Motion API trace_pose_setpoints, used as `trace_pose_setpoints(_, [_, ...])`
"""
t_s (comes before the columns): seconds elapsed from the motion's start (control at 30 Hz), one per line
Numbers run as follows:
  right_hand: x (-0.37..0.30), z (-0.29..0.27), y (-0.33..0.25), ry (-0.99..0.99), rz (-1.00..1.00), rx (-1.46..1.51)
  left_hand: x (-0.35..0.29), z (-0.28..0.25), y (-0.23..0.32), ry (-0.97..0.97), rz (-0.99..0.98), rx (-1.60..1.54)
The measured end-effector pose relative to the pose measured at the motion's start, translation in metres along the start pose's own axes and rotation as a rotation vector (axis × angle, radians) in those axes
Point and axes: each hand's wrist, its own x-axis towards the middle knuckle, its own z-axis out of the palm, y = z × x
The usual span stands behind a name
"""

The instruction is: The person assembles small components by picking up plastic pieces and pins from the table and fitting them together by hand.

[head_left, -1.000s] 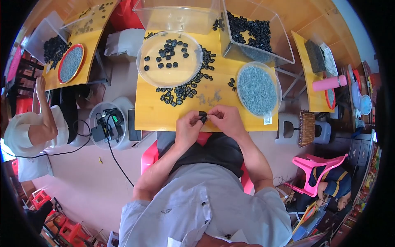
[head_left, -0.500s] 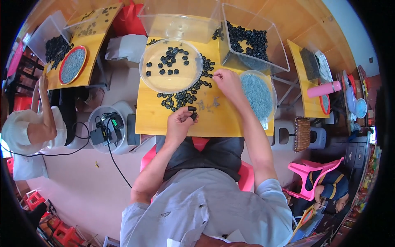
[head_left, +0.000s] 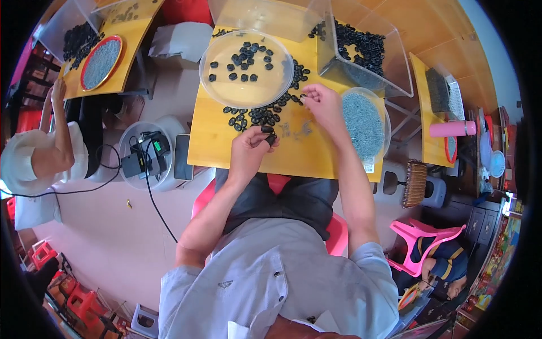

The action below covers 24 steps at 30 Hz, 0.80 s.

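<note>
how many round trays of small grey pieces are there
3: a clear tray beside the right hand, a red-rimmed tray on the left table, and another red-rimmed tray on the right table, partly hidden. Others may be hidden.

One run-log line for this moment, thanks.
left hand: above yellow rectangular table, black-covered fingertips, grip unclear | right hand: fingertips at small black oval piece | nearby: round clear plastic tub, small grey pieces inside

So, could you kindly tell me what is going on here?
At a yellow table, a seated person's left hand has something black at its fingertips. The right hand is at the edge of the loose black oval pieces. More black pieces lie in a round clear tray.
</note>
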Motion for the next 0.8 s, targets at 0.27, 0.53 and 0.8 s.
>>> trace_pose_setpoints(0.27, [-0.077, 0.019, -0.006, -0.238, 0.150, 0.641, 0.002, 0.005, -0.003, 0.003, -0.024, -0.015])
trace_pose_setpoints(0.53, [-0.085, 0.019, -0.002, -0.264, 0.166, 0.671, 0.000, 0.007, -0.012, -0.002, -0.006, 0.024])
trace_pose_setpoints(0.8, [-0.087, 0.024, -0.002, -0.264, 0.178, 0.681, -0.001, 0.007, -0.015, 0.005, 0.022, 0.036])
